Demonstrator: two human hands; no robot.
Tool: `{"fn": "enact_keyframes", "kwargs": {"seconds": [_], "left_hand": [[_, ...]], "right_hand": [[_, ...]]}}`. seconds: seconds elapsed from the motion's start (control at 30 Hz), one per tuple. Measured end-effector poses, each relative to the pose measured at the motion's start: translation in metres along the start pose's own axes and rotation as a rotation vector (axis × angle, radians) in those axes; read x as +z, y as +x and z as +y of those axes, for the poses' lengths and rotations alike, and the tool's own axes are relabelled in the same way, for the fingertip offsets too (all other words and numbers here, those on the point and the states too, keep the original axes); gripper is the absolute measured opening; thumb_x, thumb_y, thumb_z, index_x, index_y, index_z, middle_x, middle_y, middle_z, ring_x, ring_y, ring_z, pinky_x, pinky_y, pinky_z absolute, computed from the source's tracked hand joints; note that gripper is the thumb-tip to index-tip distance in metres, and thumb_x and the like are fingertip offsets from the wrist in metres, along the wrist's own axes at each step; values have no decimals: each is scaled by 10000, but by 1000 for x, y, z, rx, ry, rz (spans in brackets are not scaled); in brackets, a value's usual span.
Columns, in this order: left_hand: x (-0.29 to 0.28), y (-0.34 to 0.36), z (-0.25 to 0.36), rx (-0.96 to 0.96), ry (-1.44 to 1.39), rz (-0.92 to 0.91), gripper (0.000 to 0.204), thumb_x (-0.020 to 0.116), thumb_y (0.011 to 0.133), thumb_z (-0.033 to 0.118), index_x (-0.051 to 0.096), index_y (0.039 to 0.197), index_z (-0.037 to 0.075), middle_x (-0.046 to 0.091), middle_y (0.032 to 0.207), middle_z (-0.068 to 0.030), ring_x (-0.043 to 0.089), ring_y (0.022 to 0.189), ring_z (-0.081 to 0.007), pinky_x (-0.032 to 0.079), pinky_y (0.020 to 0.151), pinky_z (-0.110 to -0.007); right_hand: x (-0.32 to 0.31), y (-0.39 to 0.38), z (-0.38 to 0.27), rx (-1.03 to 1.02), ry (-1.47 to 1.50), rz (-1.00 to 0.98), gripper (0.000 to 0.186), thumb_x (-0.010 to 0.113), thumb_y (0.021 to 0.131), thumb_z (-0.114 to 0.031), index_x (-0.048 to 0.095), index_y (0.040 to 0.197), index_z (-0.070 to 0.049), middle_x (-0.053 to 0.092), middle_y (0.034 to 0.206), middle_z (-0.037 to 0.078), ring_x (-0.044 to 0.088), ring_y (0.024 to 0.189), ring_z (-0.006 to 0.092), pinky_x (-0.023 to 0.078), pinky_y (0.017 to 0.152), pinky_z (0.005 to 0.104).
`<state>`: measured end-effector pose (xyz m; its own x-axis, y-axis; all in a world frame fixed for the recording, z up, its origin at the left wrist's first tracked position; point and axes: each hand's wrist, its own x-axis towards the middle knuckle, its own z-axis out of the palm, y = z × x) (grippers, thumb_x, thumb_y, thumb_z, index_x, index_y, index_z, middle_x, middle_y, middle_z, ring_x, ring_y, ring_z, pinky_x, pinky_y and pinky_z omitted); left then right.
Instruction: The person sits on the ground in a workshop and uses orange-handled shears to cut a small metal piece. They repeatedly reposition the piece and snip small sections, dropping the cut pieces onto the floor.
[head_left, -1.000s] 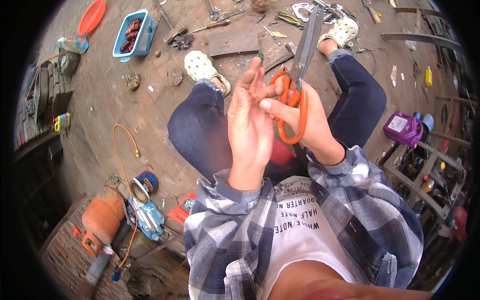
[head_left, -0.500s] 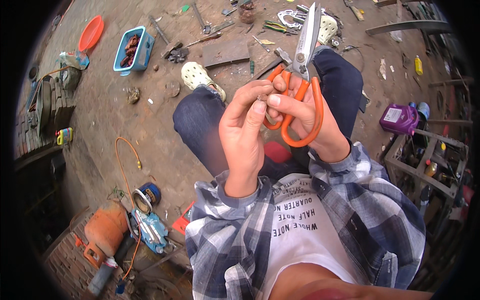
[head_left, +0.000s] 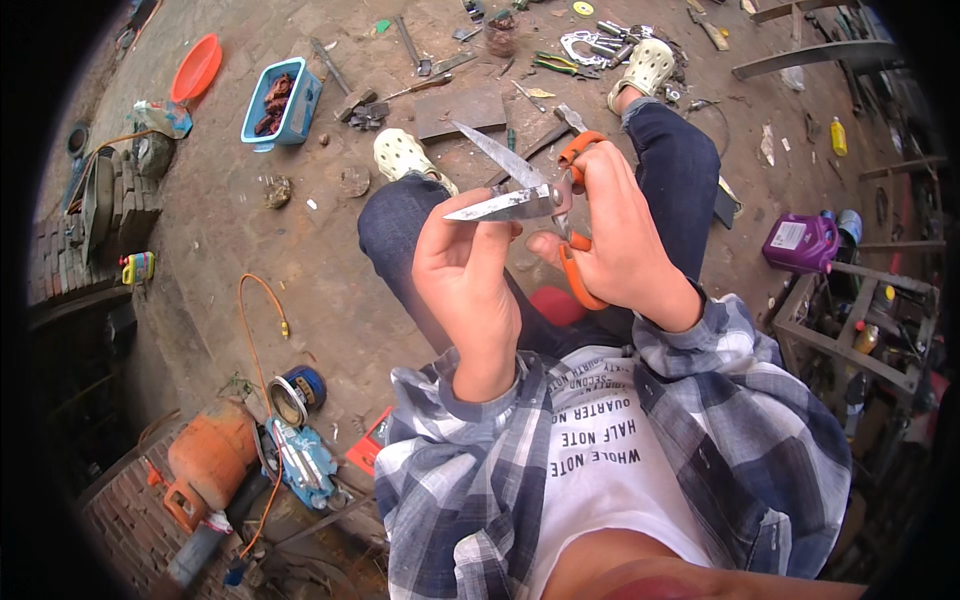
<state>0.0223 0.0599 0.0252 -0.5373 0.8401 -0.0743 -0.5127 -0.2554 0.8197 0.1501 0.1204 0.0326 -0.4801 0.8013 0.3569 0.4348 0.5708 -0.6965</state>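
My right hand (head_left: 622,235) grips a pair of scissors (head_left: 505,205) by its orange handles, in front of my lap. The two steel blades are spread apart and point left, toward my left hand (head_left: 465,275). The lower blade crosses in front of the left fingertips. Those fingers are bent together in a pinch; whatever they hold is hidden or too small to make out. I cannot tell whether the blade touches the left fingers.
On the ground ahead lie a flat metal block (head_left: 460,112), hammers (head_left: 408,42) and green-handled pliers (head_left: 565,66). A blue bin (head_left: 282,105) and a red basin (head_left: 196,68) stand far left. An orange gas cylinder (head_left: 212,450) is near left; a purple jug (head_left: 800,243) is at right.
The scissors have turned in my right hand from closed and pointing away to spread and pointing left. My hands have moved apart, and the blades now reach the left fingers.
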Motion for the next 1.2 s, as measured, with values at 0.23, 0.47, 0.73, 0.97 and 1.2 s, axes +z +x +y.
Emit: {"fn": "enact_keyframes", "kwargs": {"seconds": [0.23, 0.47, 0.73, 0.97, 1.2], "left_hand": [[9, -5, 6, 58, 5, -2, 106, 642, 893, 32, 642, 981, -27, 648, 852, -78, 588, 714, -132, 479, 639, -261], [11, -5, 3, 89, 72, 38, 113, 598, 912, 23, 621, 959, -78, 614, 770, -125, 589, 571, -182, 504, 495, -317], [8, -4, 1, 99, 62, 54, 94, 585, 910, 5, 624, 940, -75, 613, 773, -109, 589, 574, -186, 511, 490, -316], [-2, -1, -1, 34, 61, 119, 79, 611, 887, -6, 636, 936, -63, 627, 792, -90, 583, 649, -148, 518, 524, -300], [-13, 9, 9, -56, 134, 47, 108, 660, 845, -14, 662, 951, -34, 676, 864, -94, 588, 711, -118, 491, 691, -236]], "right_hand": [[4, -3, -5, 30, -106, 9, 601, 839, 640, -237, 443, 1023, 3, 453, 930, 152, 501, 814, 332, 437, 689, 386], [9, -5, -9, 92, -168, -29, 575, 800, 691, -281, 448, 1036, 16, 480, 969, 175, 527, 890, 370, 460, 712, 427], [12, -3, -10, 162, -199, -117, 571, 790, 699, -265, 452, 1071, 8, 491, 1013, 171, 573, 857, 366, 490, 671, 431], [12, -2, -9, 144, -140, -185, 490, 750, 781, -333, 474, 1018, -5, 538, 966, 169, 596, 808, 375, 498, 649, 427], [-2, -1, -10, 294, 181, -467, 478, 664, 872, -405, 482, 947, 30, 549, 780, 178, 551, 644, 330, 446, 609, 405]]}}
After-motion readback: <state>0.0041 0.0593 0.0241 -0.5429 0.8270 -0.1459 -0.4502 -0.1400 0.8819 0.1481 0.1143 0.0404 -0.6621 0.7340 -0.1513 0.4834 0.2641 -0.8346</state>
